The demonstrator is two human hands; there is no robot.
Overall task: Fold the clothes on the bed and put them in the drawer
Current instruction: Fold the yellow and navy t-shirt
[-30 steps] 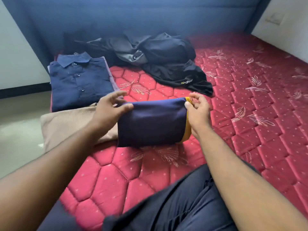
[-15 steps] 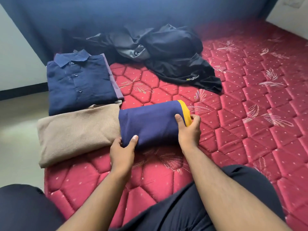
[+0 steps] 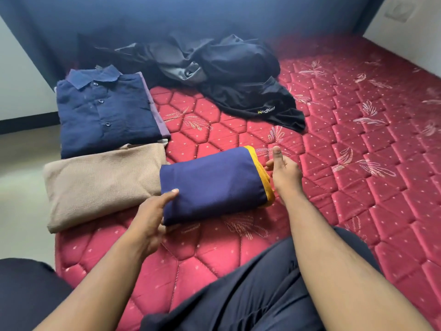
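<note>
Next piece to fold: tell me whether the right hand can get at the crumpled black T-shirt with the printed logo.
Probably yes: the right hand holds nothing, and only bare red quilted mattress lies between it and the black T-shirt.

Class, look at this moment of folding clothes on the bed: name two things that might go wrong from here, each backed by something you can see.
1. The left hand grips only the near left corner of the folded blue garment; lifted that way, it may unfold.
2. The beige garment lies at the mattress edge, so a nudge might push it to the floor.
</note>
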